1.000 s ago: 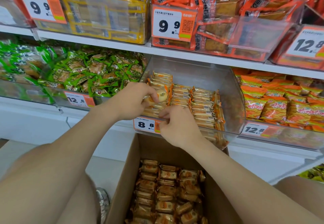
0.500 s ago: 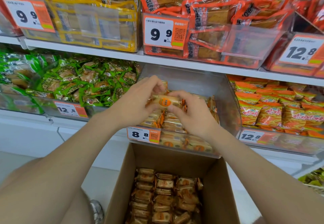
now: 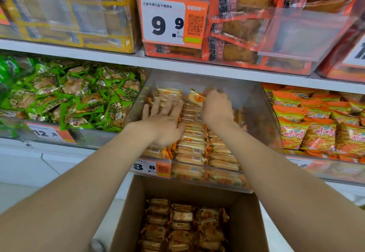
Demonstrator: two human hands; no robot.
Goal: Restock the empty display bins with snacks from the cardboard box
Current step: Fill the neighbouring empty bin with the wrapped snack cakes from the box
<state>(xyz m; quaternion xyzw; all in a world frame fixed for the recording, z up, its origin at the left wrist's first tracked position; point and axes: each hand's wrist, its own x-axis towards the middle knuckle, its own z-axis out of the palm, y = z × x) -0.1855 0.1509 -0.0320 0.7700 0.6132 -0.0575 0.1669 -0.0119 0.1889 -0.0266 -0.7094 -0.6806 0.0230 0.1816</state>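
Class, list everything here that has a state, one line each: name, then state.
middle bin, partly filled with rows of packs
cardboard box, open, holding packs
left hand, flat on the rows of packs
right hand, pinches a snack pack at the bin's back
snack pack, tilted, held above the rows
green-pack bin, full

Light: bright and even all over.
Shadows: dark inside the cardboard box; a thin one under the white shelf.
Shine: pale glare on the clear bin wall.
Blur: fingers of the left hand smeared; price tag at far left fuzzy.
Edges: the shelf bends; both arms look stretched wide.
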